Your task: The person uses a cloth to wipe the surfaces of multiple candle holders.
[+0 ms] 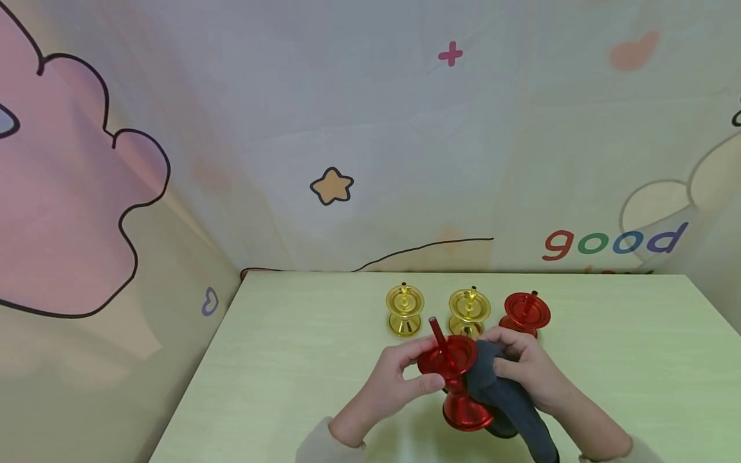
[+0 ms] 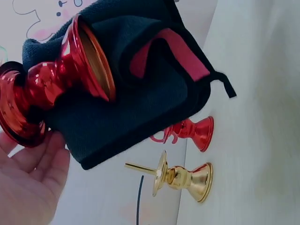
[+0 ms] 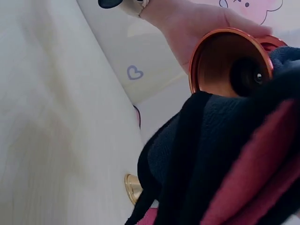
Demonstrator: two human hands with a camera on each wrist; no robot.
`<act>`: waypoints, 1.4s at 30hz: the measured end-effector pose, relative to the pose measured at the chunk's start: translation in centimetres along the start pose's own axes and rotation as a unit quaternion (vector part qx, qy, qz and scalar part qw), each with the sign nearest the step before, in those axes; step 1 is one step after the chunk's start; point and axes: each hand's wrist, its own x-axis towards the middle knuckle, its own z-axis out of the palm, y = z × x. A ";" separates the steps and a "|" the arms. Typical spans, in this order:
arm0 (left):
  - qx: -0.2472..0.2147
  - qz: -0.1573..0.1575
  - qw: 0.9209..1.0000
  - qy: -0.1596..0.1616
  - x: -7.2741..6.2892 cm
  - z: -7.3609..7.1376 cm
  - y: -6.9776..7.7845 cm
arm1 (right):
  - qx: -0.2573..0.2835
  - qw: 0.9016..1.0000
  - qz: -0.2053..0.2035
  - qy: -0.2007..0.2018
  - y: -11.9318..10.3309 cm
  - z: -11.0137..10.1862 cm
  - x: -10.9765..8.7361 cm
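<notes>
My left hand (image 1: 390,382) pinches a shiny red candlestick (image 1: 467,411) by its dish, thumb below and fingers along the rim. The candlestick leans, its thin red spike tipped toward the upper left. In the right wrist view, the hollow underside of its base (image 3: 213,65) shows, so it is held off the table. My right hand (image 1: 529,366) grips a folded dark blue cloth (image 1: 515,399) and presses it against the candlestick's right side. Black edging, a pink strip and a small loop appear on the cloth (image 2: 122,122) in the left wrist view.
Behind the hands, two gold candlesticks, one on the left (image 1: 404,308) and one in the middle (image 1: 469,305), stand in a row with another red candlestick (image 1: 525,312). The pale green table (image 1: 278,360) meets a printed backdrop (image 1: 393,161) at its far edge.
</notes>
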 end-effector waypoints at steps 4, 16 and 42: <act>-0.008 -0.068 0.998 0.014 0.1 -0.1 0.3 | 0.024 1.000 -0.011 -0.004 0.3 -0.1 -0.1; -0.008 -0.148 0.985 0.088 0.3 0.4 0.8 | -0.153 0.971 -0.001 0.185 0.7 1.4 0.0; -0.007 -0.109 0.992 0.056 0.5 -0.3 1.3 | -0.029 0.993 -0.072 0.083 0.2 1.0 -0.6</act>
